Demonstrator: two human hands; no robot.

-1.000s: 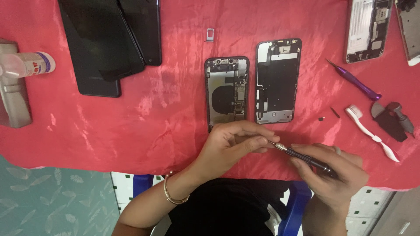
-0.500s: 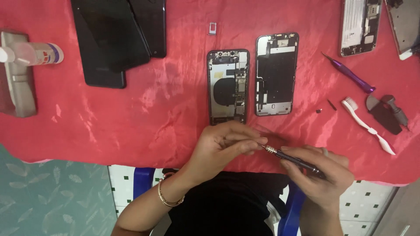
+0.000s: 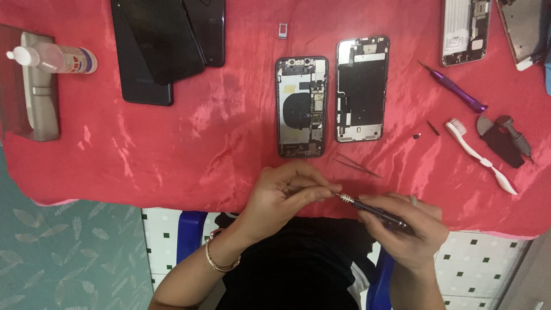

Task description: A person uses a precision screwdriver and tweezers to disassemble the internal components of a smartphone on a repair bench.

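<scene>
Head view: right hand (image 3: 404, 229) clenched round the dark handle of a precision screwdriver (image 3: 373, 208), held over the near edge of the red cloth (image 3: 172, 149); left hand (image 3: 287, 192) pinches at its metal tip end. Judged light, stiff, thin and apt to roll; best gripped on the handle. Opened phone (image 3: 302, 106) and its detached panel (image 3: 360, 89) lie apart, beyond the hands. Against half a second ago, hands and driver are barely changed; only the framing has shifted slightly.

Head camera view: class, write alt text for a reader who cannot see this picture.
Over a red cloth, the right hand holds a dark screwdriver whose tip meets the fingers of the left hand. Beyond lie two opened phone halves, tweezers, a purple tool and a white brush.
</scene>
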